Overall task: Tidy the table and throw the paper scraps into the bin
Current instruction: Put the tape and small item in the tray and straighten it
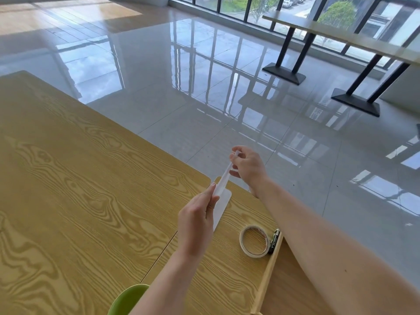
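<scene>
A narrow white paper strip [223, 176] is stretched between both hands above the right edge of the wooden table [79, 178]. My left hand [196, 220] pinches its near end. My right hand [246, 165] pinches the far end, out beyond the table edge. A second white strip [223, 206] lies flat on the table right under the held one, partly hidden by my left hand. A roll of white tape [254, 241] lies near the table's right edge, with a small dark object [274, 240] beside it. No bin is in view.
A green rounded object [127, 298] pokes in at the bottom edge. A seam divides two tabletops. Shiny tiled floor [227, 98] spreads beyond the table. A long bench table [336, 35] on black legs stands by the windows at the top right.
</scene>
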Tool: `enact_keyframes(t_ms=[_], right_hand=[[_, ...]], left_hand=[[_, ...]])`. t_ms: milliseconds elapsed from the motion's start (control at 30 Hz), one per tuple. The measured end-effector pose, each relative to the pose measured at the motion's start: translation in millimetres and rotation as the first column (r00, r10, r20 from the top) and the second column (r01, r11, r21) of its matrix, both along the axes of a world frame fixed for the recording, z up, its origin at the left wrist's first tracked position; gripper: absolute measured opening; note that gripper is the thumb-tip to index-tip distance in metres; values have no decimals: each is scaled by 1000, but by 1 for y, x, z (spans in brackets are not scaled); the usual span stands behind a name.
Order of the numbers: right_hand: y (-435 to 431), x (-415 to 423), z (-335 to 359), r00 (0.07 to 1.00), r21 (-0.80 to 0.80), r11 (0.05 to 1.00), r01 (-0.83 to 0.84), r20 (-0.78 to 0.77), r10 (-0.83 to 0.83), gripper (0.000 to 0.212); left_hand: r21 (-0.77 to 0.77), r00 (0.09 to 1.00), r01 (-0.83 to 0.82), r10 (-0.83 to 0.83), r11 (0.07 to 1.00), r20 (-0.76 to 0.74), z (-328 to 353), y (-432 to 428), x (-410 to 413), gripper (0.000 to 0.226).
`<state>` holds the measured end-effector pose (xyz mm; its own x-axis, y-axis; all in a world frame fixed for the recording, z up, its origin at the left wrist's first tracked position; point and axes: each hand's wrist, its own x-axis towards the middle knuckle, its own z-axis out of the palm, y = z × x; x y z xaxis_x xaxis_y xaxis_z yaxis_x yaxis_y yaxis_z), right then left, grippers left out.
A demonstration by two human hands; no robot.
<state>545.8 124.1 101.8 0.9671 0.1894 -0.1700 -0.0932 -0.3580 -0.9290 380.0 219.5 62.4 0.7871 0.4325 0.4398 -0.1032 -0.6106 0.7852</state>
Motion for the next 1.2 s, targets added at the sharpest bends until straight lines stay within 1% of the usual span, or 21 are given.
enact_keyframes(t_ms=[133,233,333,400,467,533,600,633,700,767,833,900,967,1067,1200], right_hand=[[2,-1,1,1000,-18,1000,-3,-3,3,29],[2,-3,6,1000,-31,999,-21,-14,20,33],[-2,-7,12,999,-26,999,-26,-35,25,39],[-9,-8,16,999,17,1000,18,-41,-17,44],[-24,-11,15,998,23,998,65,-18,-65,45],[-48,-20,8,998,-49,997,56,20,-56,41],[-76,-33,-7,999,-206,979,-5,37,12,38],[-91,-40,-16,998,-307,950,-47,33,60,35],[-117,-54,-34,988,-513,849,-126,15,155,32],[-136,-66,-48,971,-678,714,-172,4,237,34],[-149,-74,-58,946,-790,575,-212,-18,324,42],[-156,-79,-67,920,-847,458,-269,-85,383,47],[-159,-82,-74,908,-868,389,-309,-147,392,46],[-159,-82,-84,899,-888,330,-322,-177,401,53],[-158,-75,-91,892,-904,275,-328,-200,405,62]], left_hand=[[151,998,27,-19,988,-54,4,6,-1,36],[195,995,36,-18,980,-95,9,9,-2,38],[129,989,52,-34,990,-144,10,8,-4,45],[51,978,75,-64,996,-199,9,7,-5,49],[-12,972,72,-73,997,-224,10,4,-8,53],[-28,986,-10,5,1000,-168,11,1,-17,48],[-24,991,-111,109,994,-75,9,-5,-31,36],[-13,992,-119,118,993,-44,5,-11,-39,34],[57,998,-33,36,998,-55,-6,-24,-52,34],[133,979,118,-93,984,-181,-21,-39,-56,40],[185,925,269,-199,945,-324,-37,-52,-51,49],[216,863,386,-269,897,-427,-50,-66,-37,61],[227,803,467,-303,855,-513,-62,-79,-19,72],[225,693,560,-302,797,-654,-73,-93,10,85],[251,523,691,-230,678,-821,-82,-98,36,110]])
